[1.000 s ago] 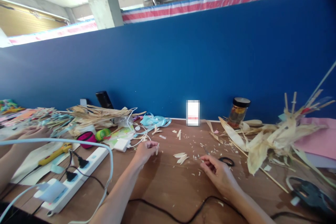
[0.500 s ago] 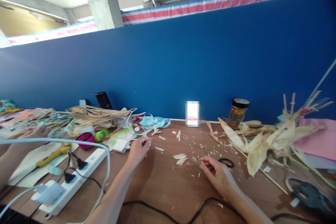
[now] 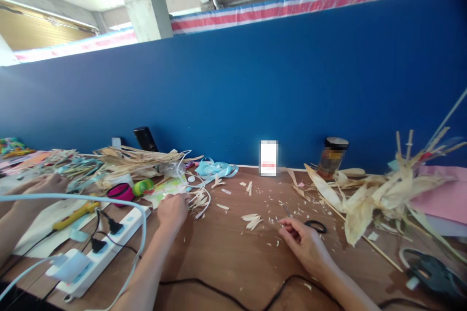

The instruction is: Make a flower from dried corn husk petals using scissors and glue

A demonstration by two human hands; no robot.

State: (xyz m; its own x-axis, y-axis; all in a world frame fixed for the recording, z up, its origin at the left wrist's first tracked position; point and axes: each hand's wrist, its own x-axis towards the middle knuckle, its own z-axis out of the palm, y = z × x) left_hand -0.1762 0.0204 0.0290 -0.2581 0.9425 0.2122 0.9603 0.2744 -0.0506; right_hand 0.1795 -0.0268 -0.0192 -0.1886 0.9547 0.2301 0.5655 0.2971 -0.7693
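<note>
My left hand (image 3: 172, 211) rests on the wooden table (image 3: 226, 262) with its fingers curled at a small clump of pale dried husk strips (image 3: 199, 199); what it grips is hidden behind the knuckles. My right hand (image 3: 302, 242) lies on the table with fingers pinched near the black-handled scissors (image 3: 314, 226), whose blade points left past its fingertips. A few cut husk petals (image 3: 251, 219) lie between the two hands, among many small trimmings.
A white power strip (image 3: 98, 248) with black plugs sits at the left, with a yellow tool (image 3: 75, 215) beside it. Another person's hands (image 3: 40, 187) are at far left. Dried husk bundles (image 3: 368, 199) and a jar (image 3: 332, 155) stand at right. A black cable (image 3: 233, 291) crosses the front.
My left hand has moved left and slightly nearer, from the table's middle to the clump of husk strips by the white cable. The right hand has stayed put.
</note>
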